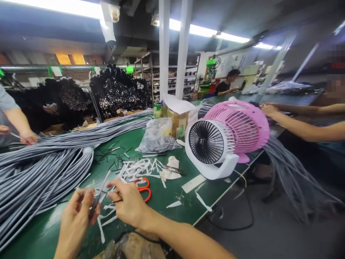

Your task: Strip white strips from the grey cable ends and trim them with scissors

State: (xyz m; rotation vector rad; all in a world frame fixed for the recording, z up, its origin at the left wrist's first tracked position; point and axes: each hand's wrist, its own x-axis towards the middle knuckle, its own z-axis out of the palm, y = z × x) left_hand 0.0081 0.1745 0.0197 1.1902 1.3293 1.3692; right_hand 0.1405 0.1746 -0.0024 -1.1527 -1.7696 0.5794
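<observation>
My left hand (77, 212) is closed in a pinch around a thin dark cable end (95, 204), whose pale pinkish tip points up and to the right. Just right of it, my right hand (130, 203) has its fingers curled together. A thin dark bit shows at those fingers, too small to name. Behind my right hand lie red-handled scissors (147, 194), their blades mostly hidden. White paper strips (140, 169) are heaped beyond the hands, with more under them. Short black tube pieces (114, 163) lie scattered on the green table (172, 187).
Long bundles of grey cable (48, 180) cover the table's left side. A white fan (207, 144) and a pink fan (242, 124) stand at the right edge. A plastic bag (157, 136) and cardboard box (179, 122) sit behind. Co-workers' arms (304, 122) show at both sides.
</observation>
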